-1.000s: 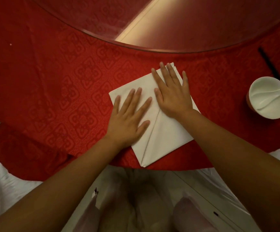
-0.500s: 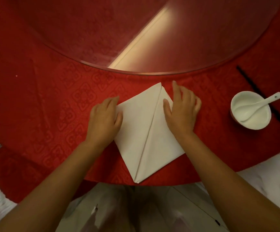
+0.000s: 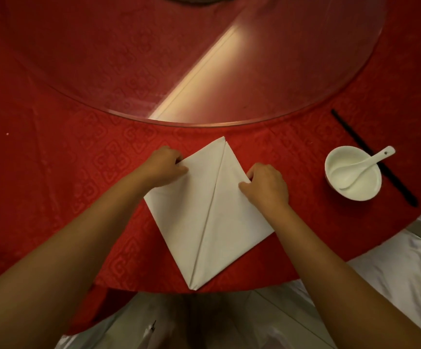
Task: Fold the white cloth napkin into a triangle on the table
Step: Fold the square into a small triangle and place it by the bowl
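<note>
The white cloth napkin (image 3: pixel 209 217) lies flat on the red tablecloth (image 3: pixel 66 177) as a kite shape, two flaps meeting along a centre seam, its narrow tip at the table's near edge. My left hand (image 3: pixel 164 167) grips the napkin's upper left edge with curled fingers. On the upper right edge, my right hand (image 3: pixel 267 185) is closed, thumb and fingers pinching the cloth. Both hands rest at the sides of the napkin's far half.
A white bowl (image 3: pixel 353 172) with a white spoon (image 3: pixel 370 163) stands to the right, black chopsticks (image 3: pixel 373 157) lying behind it. A large glass turntable (image 3: pixel 179 59) covers the table's middle. White fabric hangs below the near edge.
My hands went from pressing flat on the napkin to its outer side edges, where the fingers curled and took hold. The camera view shifted, so the napkin sits lower in frame.
</note>
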